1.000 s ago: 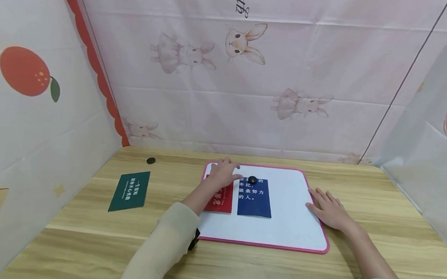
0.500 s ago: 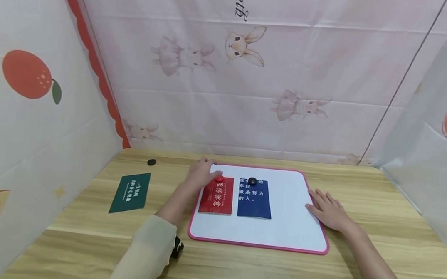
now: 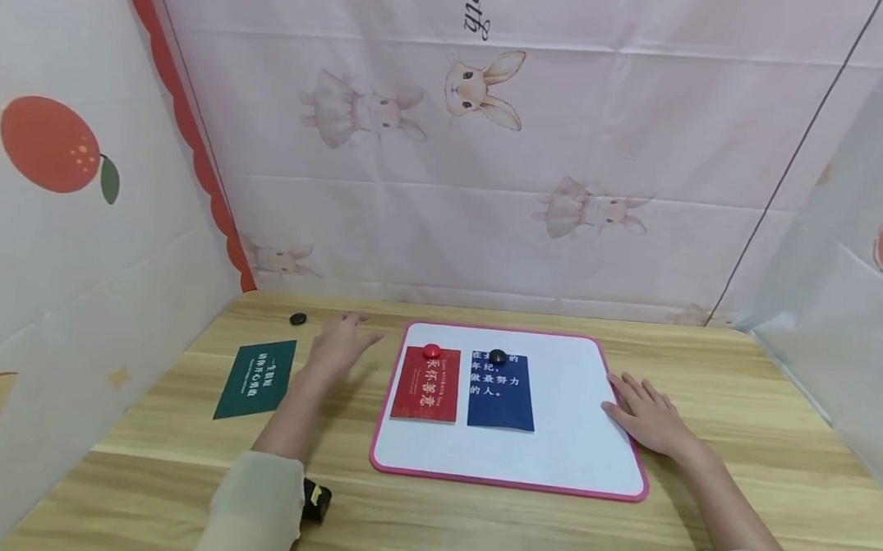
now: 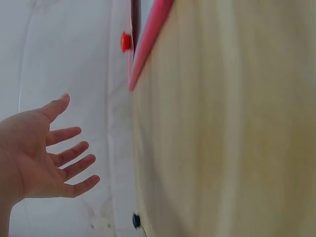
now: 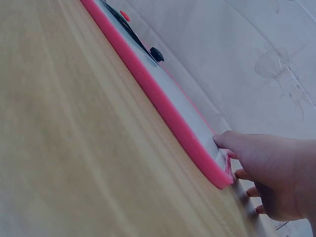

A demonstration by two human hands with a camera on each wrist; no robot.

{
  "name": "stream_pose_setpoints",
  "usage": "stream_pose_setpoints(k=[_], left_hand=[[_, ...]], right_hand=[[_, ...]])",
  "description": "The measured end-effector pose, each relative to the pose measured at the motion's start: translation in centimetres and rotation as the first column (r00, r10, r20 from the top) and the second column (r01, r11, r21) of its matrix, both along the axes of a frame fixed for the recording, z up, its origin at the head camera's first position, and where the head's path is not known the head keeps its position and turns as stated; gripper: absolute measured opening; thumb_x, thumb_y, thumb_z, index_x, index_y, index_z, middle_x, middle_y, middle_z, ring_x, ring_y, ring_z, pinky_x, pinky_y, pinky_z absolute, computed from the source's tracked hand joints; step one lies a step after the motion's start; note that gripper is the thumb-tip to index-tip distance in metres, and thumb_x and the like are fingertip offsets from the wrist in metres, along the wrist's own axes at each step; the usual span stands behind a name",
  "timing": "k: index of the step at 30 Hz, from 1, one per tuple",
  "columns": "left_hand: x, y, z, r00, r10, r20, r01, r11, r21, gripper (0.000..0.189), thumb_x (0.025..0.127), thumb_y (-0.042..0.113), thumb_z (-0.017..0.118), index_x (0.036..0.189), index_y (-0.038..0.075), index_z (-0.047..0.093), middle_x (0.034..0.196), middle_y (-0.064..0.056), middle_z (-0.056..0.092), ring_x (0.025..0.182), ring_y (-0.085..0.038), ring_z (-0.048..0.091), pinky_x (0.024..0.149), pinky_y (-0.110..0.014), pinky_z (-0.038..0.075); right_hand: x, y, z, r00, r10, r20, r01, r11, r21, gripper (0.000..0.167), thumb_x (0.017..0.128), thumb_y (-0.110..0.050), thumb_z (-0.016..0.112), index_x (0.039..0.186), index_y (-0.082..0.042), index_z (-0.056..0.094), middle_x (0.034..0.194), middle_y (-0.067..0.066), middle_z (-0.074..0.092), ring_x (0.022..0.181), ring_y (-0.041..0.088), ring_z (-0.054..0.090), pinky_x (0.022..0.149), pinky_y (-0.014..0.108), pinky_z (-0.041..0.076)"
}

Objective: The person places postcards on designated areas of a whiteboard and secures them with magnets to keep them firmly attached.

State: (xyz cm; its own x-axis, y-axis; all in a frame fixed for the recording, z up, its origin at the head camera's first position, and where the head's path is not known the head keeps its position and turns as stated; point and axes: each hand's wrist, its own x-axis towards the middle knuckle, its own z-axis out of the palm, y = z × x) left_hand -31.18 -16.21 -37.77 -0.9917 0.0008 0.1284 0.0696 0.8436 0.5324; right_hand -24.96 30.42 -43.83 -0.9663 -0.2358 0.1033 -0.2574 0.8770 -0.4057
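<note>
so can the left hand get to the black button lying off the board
Likely yes: the left hand is open and holds nothing, and nothing shows between it and the black button.

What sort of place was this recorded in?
Probably a makeshift indoor tabletop booth: printed sheets close off the back and both sides of a wooden table, with a whiteboard lying on it.

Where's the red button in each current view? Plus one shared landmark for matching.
Head: red button just below picture centre, at the top of the red card.
Left wrist: red button near the top, left of centre.
Right wrist: red button close to the top edge, left of centre, up-left of the black button.
Shared landmark: the whiteboard's pink rim.
</note>
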Motion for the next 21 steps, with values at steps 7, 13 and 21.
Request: stream_pose_setpoints(k=[7,13,21], left_hand=[[0.9,-3.1,0.0,0.999,0.035,0.009,-0.035,0.999,0.024,0.062,0.092,0.046,0.049,0.135,0.002,0.040,0.137,-0.027,0.030,0.123,-0.044,0.030,0.095,-0.059,0.030],[1.8,-5.6,0.4,0.998,0.056,0.022,-0.057,0.996,0.063,0.067,0.093,0.047,0.047,0.136,-0.003,0.036,0.134,-0.031,0.031,0.121,-0.048,0.029,0.092,-0.060,0.031],[3.2,-8.6,0.5,0.957,0.167,0.239,-0.166,0.986,-0.023,0.075,0.093,0.045,0.047,0.136,-0.013,0.024,0.131,-0.042,0.017,0.118,-0.060,0.016,0.089,-0.070,0.023]], right_hand=[[0.0,0.0,0.1,1.000,0.001,0.000,-0.001,1.000,-0.004,0.068,0.094,-0.044,0.044,0.141,0.002,0.028,0.142,0.032,0.019,0.125,0.055,0.009,0.095,0.068,0.004],[0.1,0.0,0.2,1.000,0.002,-0.002,-0.002,1.000,-0.003,0.067,0.094,-0.044,0.044,0.141,0.002,0.028,0.142,0.032,0.019,0.126,0.055,0.009,0.095,0.069,0.004],[0.1,-0.1,0.1,1.000,0.001,-0.001,-0.001,1.000,0.000,0.067,0.094,-0.044,0.044,0.141,0.002,0.028,0.141,0.032,0.019,0.126,0.055,0.009,0.095,0.069,0.005]])
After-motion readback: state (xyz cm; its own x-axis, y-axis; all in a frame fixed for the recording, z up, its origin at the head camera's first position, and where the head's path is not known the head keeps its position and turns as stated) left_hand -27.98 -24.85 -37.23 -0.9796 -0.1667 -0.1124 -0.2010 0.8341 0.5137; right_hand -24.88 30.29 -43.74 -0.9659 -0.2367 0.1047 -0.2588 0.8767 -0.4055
